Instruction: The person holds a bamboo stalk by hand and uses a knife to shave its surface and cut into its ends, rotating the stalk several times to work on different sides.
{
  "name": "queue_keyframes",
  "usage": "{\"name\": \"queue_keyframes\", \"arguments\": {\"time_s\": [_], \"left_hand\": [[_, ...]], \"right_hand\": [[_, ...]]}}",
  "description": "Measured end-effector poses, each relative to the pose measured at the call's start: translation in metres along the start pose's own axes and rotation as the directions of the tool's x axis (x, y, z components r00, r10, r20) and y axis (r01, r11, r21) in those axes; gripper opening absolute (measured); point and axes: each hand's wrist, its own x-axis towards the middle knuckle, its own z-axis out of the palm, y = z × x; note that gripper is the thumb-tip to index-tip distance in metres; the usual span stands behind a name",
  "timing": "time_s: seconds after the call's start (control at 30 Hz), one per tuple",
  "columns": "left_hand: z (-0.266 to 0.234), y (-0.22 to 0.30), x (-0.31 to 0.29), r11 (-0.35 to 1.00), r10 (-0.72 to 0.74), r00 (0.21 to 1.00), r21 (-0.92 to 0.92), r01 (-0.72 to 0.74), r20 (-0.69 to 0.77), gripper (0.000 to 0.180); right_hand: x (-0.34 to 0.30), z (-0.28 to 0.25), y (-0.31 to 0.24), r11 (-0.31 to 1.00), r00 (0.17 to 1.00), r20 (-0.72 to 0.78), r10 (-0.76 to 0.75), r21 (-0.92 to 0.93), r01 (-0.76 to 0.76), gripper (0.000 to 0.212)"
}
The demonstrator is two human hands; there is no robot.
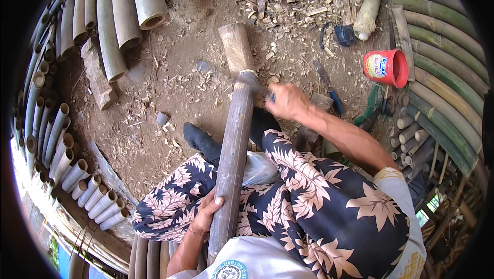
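Note:
A dark grey bamboo pole (232, 155) slants up across my lap, its far end against a pale wooden block (235, 47) on the ground. My left hand (206, 212) is wrapped round the near part of the pole from its left side. Beyond my knees, my right hand (288, 102) is closed on the dark handle of a knife (256, 84). Its blade is smeared by motion and lies over the far end of the pole; I cannot tell whether it touches or cuts in.
Cut bamboo tubes (110, 204) stand at left; thicker bamboo lengths (146, 1) lie far left. On the right are a red bucket (399, 68), a second knife (328, 86), a black block-shaped object (345, 36) and stacked poles (442, 37). Wood chips (288, 1) litter the dirt floor.

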Motion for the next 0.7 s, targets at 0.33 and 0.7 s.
{"name": "queue_keyframes", "arguments": {"time_s": [0.33,0.7], "left_hand": [[0.011,0.011,-0.006,0.995,0.026,0.999,0.099,-0.023,-0.024,0.089],[0.012,0.021,-0.009,0.982,0.018,1.0,0.186,-0.017,-0.005,0.085]], "right_hand": [[-0.009,-0.011,-0.017,0.914,0.939,0.099,-0.33,-0.215,0.344,0.024],[0.005,-0.012,-0.006,0.966,0.985,-0.098,-0.143,-0.231,0.118,0.024]]}}
